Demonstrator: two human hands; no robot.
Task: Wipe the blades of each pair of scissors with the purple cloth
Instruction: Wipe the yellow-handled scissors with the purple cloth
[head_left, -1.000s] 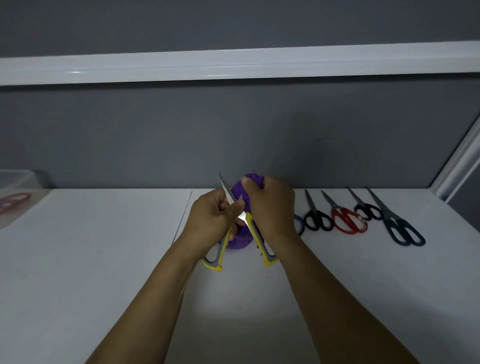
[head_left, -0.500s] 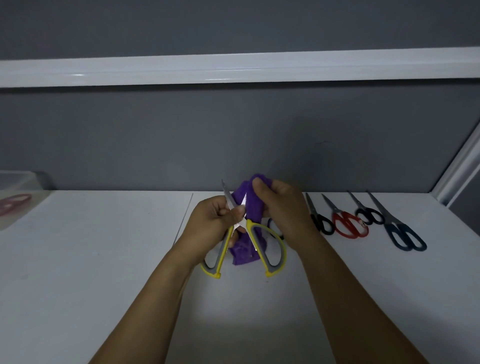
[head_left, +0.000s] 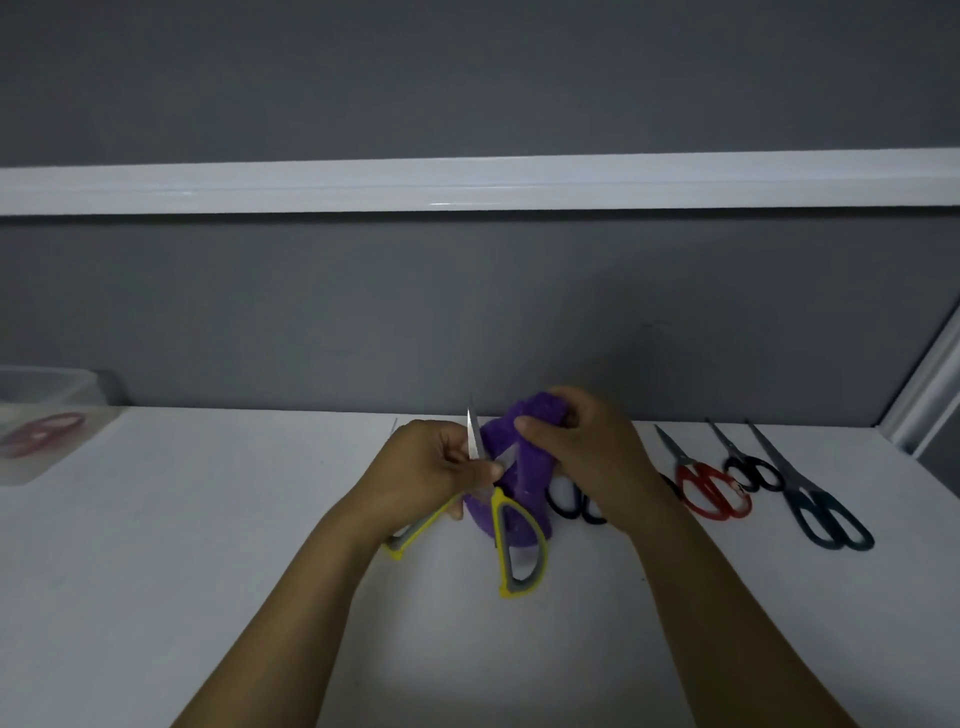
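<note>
The white tabletop (head_left: 156, 571) filled the lower half of the view, with both forearms reaching in from the near edge. Above its middle, the left hand (head_left: 434, 470) had its fingers (head_left: 457, 462) curled tightly around the yellow-and-grey scissors (head_left: 501, 540) near the pivot. One handle ran out below the palm. The other handle loop hung free toward the tabletop, so the handles stood spread apart. The right hand (head_left: 592, 452) was closed on the purple cloth (head_left: 527, 467), thumb and fingers (head_left: 545, 434) pinching its upper fold. The cloth draped down behind the free handle. One bare blade (head_left: 472, 434) pointed up between the hands. The second blade was hidden, seemingly under the cloth, and it was hard to tell where the fingers pressed on it.

Four more pairs lay on the tabletop to the right, blades pointing toward the grey wall. They were the large dark teal scissors (head_left: 800, 493), the red scissors (head_left: 687, 470), the small black scissors (head_left: 754, 474), and a dark-handled pair (head_left: 561, 512) whose blades were covered by the right wrist. At the far left edge stood a translucent container (head_left: 98, 415), cut off by the frame, with something red and blurred inside.
</note>
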